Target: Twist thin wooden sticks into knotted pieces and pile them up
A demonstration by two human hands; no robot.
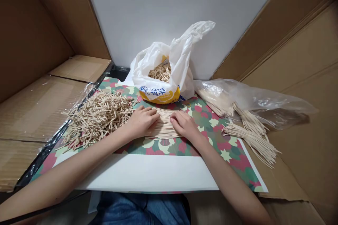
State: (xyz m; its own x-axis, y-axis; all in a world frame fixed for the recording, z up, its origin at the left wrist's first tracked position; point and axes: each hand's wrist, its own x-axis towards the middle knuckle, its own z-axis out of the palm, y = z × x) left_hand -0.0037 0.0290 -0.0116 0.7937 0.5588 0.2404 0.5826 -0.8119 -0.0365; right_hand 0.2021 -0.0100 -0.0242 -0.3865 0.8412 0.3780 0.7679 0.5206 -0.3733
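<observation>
Head view: left hand (145, 120) and right hand (186, 124) rest curled on the strands (165, 123), grip indeterminable; uneven pressure could skew them, a leftward slip tangle them with the pile (100, 117).

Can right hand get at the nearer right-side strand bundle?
Likely yes: the right hand is at the flat row of strands; only patterned sheet shows between it and the nearer bundle.

White plastic bag with yellow-blue print (182, 59) is sitting at 12 o'clock, flat pale-grey wall (163, 0) rising behind. Brown cardboard panels (303, 52) are standing at 10 and 2. Green-red camouflage-patterned sheet (237, 168) is lying centre; shiny black plastic strip (31, 172) is running at 8.
</observation>
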